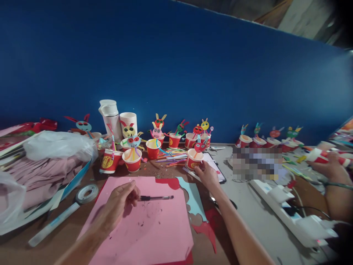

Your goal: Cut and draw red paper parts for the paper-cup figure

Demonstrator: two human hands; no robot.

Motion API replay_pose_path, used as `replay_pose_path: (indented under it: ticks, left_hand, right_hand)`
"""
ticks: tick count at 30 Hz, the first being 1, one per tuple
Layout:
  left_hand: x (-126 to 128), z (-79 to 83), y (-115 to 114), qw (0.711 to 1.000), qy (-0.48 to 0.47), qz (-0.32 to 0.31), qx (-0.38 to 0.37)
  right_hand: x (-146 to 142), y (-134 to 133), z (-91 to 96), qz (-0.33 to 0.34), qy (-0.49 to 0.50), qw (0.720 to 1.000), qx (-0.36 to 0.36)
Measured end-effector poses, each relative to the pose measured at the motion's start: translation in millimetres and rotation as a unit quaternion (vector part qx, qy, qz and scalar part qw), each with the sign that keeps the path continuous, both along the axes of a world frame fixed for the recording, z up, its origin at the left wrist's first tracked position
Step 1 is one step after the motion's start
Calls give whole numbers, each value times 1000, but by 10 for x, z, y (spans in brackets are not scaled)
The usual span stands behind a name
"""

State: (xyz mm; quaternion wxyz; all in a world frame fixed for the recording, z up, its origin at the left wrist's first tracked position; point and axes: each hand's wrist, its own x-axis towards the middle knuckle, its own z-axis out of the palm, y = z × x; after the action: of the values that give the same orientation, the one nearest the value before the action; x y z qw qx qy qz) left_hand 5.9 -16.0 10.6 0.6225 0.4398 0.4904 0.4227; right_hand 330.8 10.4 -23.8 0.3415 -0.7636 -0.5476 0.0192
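Note:
My left hand [121,200] rests on a pink paper sheet [154,228] with its fingers closed round the end of a black pen [156,198], which points to the right. My right hand [206,173] reaches forward and grips the base of a red paper cup [193,159] that carries a red paper animal face [199,146] on a stick. Red and light-blue paper scraps [194,200] lie under the pink sheet's right edge.
Several red cups with paper animal figures [154,141] stand in a row along the blue wall [176,73]. A tape roll [86,194], a white tube [52,224] and bagged papers [41,165] lie at left. Another person's hand [329,165] holds a cup at right, near a white power strip [289,213].

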Motion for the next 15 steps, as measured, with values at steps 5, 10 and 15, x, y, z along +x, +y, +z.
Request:
replay_pose_path:
  ticks: [5, 10, 15]
  left_hand:
    - [-114, -65, 106, 997, -46, 20, 59]
    - [-256, -45, 201, 987, -86, 87, 105]
    - [-337, -17, 227, 981, -97, 119, 118]
  right_hand:
    - [-72, -165, 109, -7, -44, 998, 35]
    - [-463, -264, 95, 124, -65, 989, 57]
    - [-987, -369, -31, 307, -87, 946, 50]
